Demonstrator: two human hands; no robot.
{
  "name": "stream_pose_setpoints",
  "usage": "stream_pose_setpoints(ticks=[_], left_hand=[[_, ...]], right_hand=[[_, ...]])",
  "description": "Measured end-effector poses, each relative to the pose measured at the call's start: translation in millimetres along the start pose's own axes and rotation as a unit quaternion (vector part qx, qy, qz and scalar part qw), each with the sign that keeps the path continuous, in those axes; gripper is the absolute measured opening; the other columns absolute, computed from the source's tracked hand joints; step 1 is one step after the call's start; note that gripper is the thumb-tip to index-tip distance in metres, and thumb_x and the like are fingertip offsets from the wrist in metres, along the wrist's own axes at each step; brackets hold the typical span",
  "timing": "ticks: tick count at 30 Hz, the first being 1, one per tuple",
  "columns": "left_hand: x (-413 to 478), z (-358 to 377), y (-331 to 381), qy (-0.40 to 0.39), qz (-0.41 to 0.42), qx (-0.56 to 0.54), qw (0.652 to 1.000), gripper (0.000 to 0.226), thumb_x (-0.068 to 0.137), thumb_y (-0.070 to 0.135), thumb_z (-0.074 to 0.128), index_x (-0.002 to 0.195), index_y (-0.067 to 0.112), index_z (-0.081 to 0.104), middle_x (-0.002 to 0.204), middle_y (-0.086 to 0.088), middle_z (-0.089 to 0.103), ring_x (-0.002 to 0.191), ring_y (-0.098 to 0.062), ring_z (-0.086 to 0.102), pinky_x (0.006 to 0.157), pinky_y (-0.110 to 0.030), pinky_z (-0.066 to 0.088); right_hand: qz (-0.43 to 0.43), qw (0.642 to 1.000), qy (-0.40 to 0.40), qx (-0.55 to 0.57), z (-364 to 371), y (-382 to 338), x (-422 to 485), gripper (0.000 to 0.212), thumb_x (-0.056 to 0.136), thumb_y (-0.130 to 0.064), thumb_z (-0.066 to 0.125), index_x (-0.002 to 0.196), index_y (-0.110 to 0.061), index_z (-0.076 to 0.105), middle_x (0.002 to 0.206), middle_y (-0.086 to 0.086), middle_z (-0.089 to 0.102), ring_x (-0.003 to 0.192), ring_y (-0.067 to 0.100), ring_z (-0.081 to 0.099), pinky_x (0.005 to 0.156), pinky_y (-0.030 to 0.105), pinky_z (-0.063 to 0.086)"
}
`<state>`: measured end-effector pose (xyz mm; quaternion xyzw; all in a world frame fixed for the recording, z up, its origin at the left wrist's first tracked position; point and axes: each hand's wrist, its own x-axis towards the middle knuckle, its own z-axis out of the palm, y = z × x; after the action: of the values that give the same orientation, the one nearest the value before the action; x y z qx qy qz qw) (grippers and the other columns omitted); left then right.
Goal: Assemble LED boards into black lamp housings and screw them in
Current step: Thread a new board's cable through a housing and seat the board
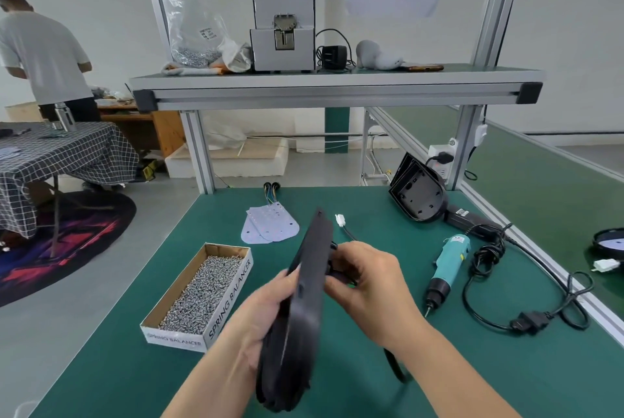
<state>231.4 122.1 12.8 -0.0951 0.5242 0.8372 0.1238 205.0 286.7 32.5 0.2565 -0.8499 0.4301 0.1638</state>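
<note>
- Green matting covers the desk (135,367), which fills the near and middle ground under a metal-framed shelf.
- Nearest, the left hand (260,319) grips a black lamp housing (304,299) from its left side, fingers wrapped over the rim. The housing is held above the desk, edge-on and tilted away.
- The right hand (368,279) sits just behind the housing's back, its fingers curled tight on a black cable (349,234) that comes out there. The cable ends in a small white plug (339,220) hanging free in the air.
- Left of the hands, an open cardboard box (233,296) lies on the desk, filled with silver screws (199,292).
- To the right, a teal electric screwdriver (447,267) lies on its side, tip toward the viewer, its black cord looped beside it.
- Farther back, a small stack of white LED boards (270,225) lies flat with coloured wires trailing behind.
- At the far right, spare black housings (418,196) lean together near the frame post.
- On the shelf (337,85) stand a grey machine (283,32) and a clear bag (196,32).
- Far left, a person (44,49) stands facing away.
</note>
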Motion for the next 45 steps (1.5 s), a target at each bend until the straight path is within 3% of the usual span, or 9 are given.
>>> stream_pose_setpoints(ticks=[3, 5, 7, 9, 15, 24, 31, 37, 45], left_hand=[[2, -4, 16, -0.034, 0.117, -0.004, 0.993, 0.037, 0.080, 0.017, 0.080, 0.113, 0.012, 0.064, 0.096, -0.018, 0.072, 0.071, -0.027, 0.071, 0.059, -0.037, 0.059], [3, -9, 29, -0.009, 0.216, 0.040, 0.976, 0.040, 0.074, 0.019, 0.086, 0.109, 0.021, 0.064, 0.106, -0.013, 0.073, 0.086, -0.026, 0.072, 0.068, -0.037, 0.060], [3, -13, 37, 0.000, 0.282, 0.100, 0.954, 0.036, 0.073, 0.024, 0.082, 0.103, 0.026, 0.062, 0.099, -0.001, 0.073, 0.086, -0.016, 0.071, 0.069, -0.027, 0.058], [-1, -13, 42, -0.012, 0.328, 0.152, 0.932, 0.038, 0.075, 0.023, 0.085, 0.101, 0.030, 0.059, 0.091, 0.008, 0.070, 0.081, -0.008, 0.067, 0.069, -0.021, 0.055], [-4, -5, 35, -0.104, 0.352, 0.301, 0.880, 0.027, 0.082, 0.026, 0.076, 0.100, 0.034, 0.058, 0.090, 0.018, 0.056, 0.082, -0.001, 0.052, 0.074, -0.012, 0.043], [-10, -12, 32, -0.108, 0.371, 0.360, 0.849, 0.020, 0.088, 0.014, 0.065, 0.095, 0.031, 0.058, 0.086, 0.006, 0.052, 0.077, -0.011, 0.045, 0.071, -0.018, 0.037], [-12, -13, 30, -0.117, 0.374, 0.343, 0.854, 0.016, 0.089, 0.015, 0.068, 0.091, 0.028, 0.059, 0.076, 0.012, 0.050, 0.070, -0.002, 0.042, 0.065, -0.013, 0.036], [-8, -17, 19, -0.092, 0.361, 0.333, 0.866, 0.014, 0.087, 0.019, 0.069, 0.091, 0.028, 0.059, 0.074, 0.011, 0.050, 0.068, -0.004, 0.042, 0.063, -0.016, 0.035], [-1, -9, 10, -0.058, 0.320, 0.243, 0.914, 0.036, 0.083, 0.014, 0.070, 0.110, 0.038, 0.069, 0.109, 0.007, 0.073, 0.103, -0.005, 0.066, 0.086, -0.011, 0.047]], right_hand=[[0.011, 0.996, -0.047, 0.081, -10, -2, 2, 0.045, 0.085, 0.000, 0.072, 0.122, -0.024, 0.065, 0.113, -0.004, 0.065, 0.104, 0.007, 0.063, 0.092, 0.025, 0.051], [0.054, 0.982, 0.065, 0.172, -28, -2, 2, 0.042, 0.091, 0.003, 0.065, 0.117, -0.029, 0.069, 0.100, -0.003, 0.067, 0.086, 0.007, 0.064, 0.077, 0.021, 0.050], [0.149, 0.931, 0.076, 0.325, -44, -5, 1, 0.014, 0.098, -0.021, 0.061, 0.100, -0.027, 0.073, 0.075, 0.005, 0.066, 0.060, 0.016, 0.057, 0.053, 0.025, 0.046], [0.222, 0.896, -0.068, 0.378, -48, -15, 1, 0.044, 0.091, -0.060, 0.055, 0.108, -0.022, 0.070, 0.073, 0.014, 0.066, 0.058, 0.023, 0.058, 0.050, 0.028, 0.047], [0.260, 0.889, -0.201, 0.318, -43, -16, 3, 0.074, 0.074, -0.086, 0.042, 0.122, -0.038, 0.070, 0.117, 0.006, 0.072, 0.111, 0.018, 0.068, 0.108, 0.036, 0.045], [0.125, 0.943, -0.205, 0.229, -42, -14, 1, 0.054, 0.083, -0.018, 0.079, 0.133, -0.022, 0.061, 0.118, -0.012, 0.073, 0.111, 0.007, 0.067, 0.094, 0.015, 0.048], [0.114, 0.933, -0.192, 0.282, -39, -14, 1, 0.052, 0.078, -0.014, 0.079, 0.128, -0.025, 0.068, 0.120, -0.003, 0.073, 0.109, 0.033, 0.067, 0.091, 0.046, 0.059], [0.108, 0.942, -0.171, 0.267, -34, -7, -3, 0.049, 0.079, -0.015, 0.078, 0.127, -0.020, 0.069, 0.117, -0.006, 0.074, 0.111, 0.012, 0.068, 0.096, 0.021, 0.050], [0.119, 0.938, -0.170, 0.279, -30, -2, 4, 0.036, 0.083, -0.026, 0.075, 0.118, -0.030, 0.072, 0.114, -0.006, 0.076, 0.113, 0.014, 0.068, 0.099, 0.029, 0.052]])
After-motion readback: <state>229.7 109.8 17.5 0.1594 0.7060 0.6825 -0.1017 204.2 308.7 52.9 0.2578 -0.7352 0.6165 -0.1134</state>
